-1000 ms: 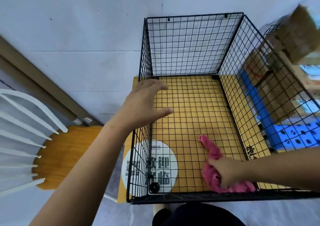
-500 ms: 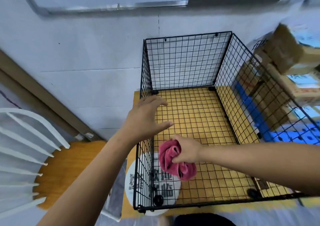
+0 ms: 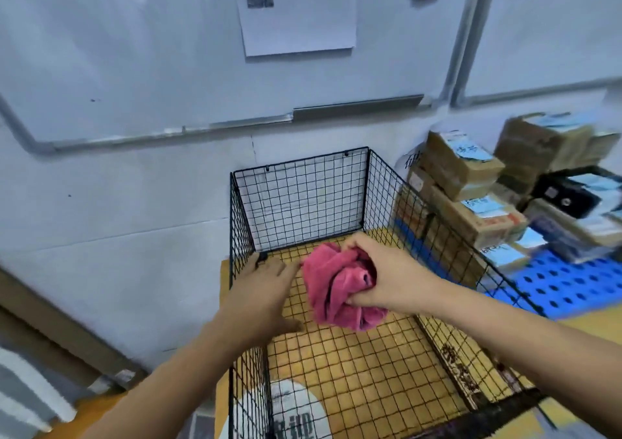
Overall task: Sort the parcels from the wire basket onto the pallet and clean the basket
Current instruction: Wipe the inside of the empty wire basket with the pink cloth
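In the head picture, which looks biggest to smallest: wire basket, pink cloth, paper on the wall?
1. wire basket
2. paper, then pink cloth: nearly alike, and the cloth is nearer the camera, so unsure.

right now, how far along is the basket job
Done: the wire basket looks emptied; parcels sit stacked on the blue pallet. In hand: the right hand grips a bunched pink cloth over the basket, left hand at its side wall. Left: any remaining wiping.
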